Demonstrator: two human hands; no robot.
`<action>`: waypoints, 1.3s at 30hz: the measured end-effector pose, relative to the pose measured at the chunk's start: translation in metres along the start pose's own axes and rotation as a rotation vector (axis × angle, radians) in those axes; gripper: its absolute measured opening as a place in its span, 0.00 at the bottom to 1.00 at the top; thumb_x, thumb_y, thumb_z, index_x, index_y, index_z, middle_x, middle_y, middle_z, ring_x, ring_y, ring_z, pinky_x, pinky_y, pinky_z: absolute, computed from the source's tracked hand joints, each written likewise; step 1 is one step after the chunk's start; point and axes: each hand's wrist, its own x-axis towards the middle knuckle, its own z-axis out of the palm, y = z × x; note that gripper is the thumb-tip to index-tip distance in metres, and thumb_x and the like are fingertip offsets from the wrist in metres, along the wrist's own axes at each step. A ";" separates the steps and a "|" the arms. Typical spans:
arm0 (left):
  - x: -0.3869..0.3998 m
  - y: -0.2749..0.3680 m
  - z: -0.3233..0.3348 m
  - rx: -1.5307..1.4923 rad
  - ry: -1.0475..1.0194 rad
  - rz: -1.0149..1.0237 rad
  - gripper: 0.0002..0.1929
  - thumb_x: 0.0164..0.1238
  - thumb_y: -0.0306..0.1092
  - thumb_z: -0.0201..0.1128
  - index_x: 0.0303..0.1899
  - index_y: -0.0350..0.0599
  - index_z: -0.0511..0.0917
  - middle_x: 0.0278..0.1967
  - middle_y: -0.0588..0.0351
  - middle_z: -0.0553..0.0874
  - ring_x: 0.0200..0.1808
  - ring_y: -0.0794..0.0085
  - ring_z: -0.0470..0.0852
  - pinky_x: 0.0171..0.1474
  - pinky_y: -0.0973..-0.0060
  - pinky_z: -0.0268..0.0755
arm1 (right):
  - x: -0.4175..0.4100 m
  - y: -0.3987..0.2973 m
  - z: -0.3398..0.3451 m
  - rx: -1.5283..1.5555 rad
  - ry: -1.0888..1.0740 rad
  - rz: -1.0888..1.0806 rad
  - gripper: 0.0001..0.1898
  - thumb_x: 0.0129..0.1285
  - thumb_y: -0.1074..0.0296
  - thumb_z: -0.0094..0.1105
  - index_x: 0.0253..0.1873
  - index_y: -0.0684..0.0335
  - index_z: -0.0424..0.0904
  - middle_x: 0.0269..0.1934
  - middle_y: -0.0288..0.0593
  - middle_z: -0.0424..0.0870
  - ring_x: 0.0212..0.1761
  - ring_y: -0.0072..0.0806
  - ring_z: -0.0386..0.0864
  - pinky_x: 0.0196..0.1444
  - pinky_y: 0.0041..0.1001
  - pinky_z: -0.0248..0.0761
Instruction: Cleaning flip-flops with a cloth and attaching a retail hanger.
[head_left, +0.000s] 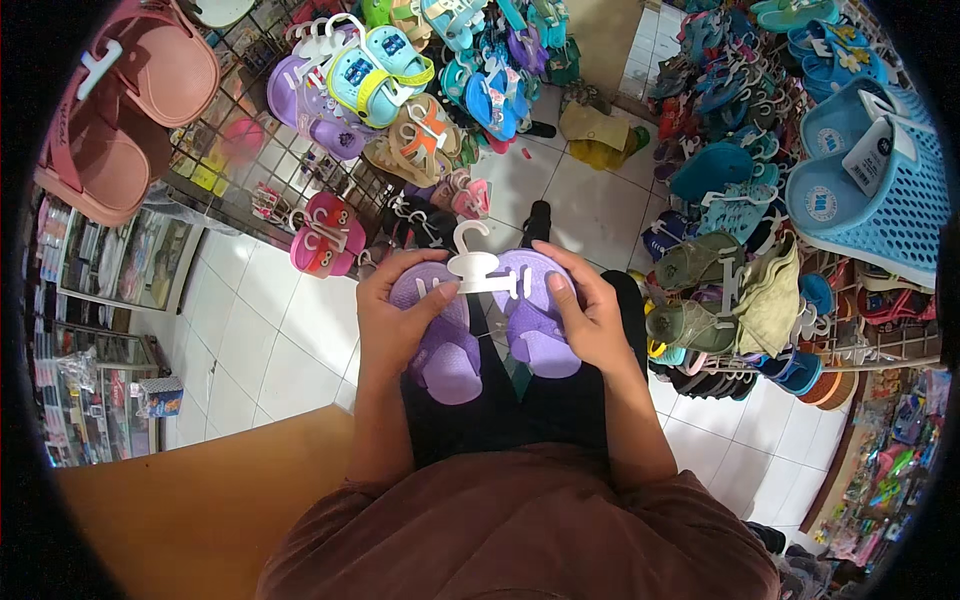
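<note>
A pair of purple child's sandals hangs from a white plastic hanger (474, 264) in front of my lap. My left hand (397, 307) grips the left sandal (450, 371), its thumb lying near the hanger bar. Around the outer edge of the right sandal (551, 352) my right hand (589, 315) is closed, thumb on the insole. The hanger's hook points away from me, and its prongs pass through both soles. Parts of the sandals' outer edges are hidden by my fingers.
On the wire rack (225, 90) at the left hang purple clogs (289, 94), light-blue sandals (360, 79) and pink sandals (328, 232). Large blue perforated clogs (862, 180) and olive sandals (697, 292) are on the right. A brown wooden surface (225, 495) lies near my left elbow.
</note>
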 end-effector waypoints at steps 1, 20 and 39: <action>0.000 0.000 0.001 -0.038 0.020 0.001 0.19 0.56 0.31 0.78 0.50 0.40 0.88 0.41 0.57 0.88 0.43 0.75 0.84 0.52 0.76 0.76 | 0.000 0.002 0.000 -0.001 0.001 -0.001 0.19 0.81 0.64 0.54 0.69 0.66 0.77 0.62 0.46 0.84 0.62 0.28 0.79 0.67 0.29 0.68; 0.008 -0.001 0.009 0.094 -0.055 0.329 0.16 0.55 0.28 0.79 0.45 0.39 0.87 0.40 0.56 0.85 0.44 0.73 0.83 0.50 0.75 0.73 | 0.015 -0.015 -0.019 -0.215 0.141 -0.231 0.24 0.69 0.67 0.67 0.68 0.63 0.78 0.56 0.46 0.86 0.60 0.40 0.80 0.70 0.38 0.66; 0.002 0.015 -0.049 0.240 0.041 0.313 0.19 0.60 0.31 0.76 0.53 0.41 0.86 0.45 0.51 0.86 0.47 0.61 0.87 0.54 0.69 0.77 | 0.095 -0.087 0.041 -0.414 -0.296 -0.470 0.03 0.60 0.71 0.71 0.38 0.61 0.88 0.32 0.42 0.86 0.40 0.37 0.81 0.48 0.35 0.66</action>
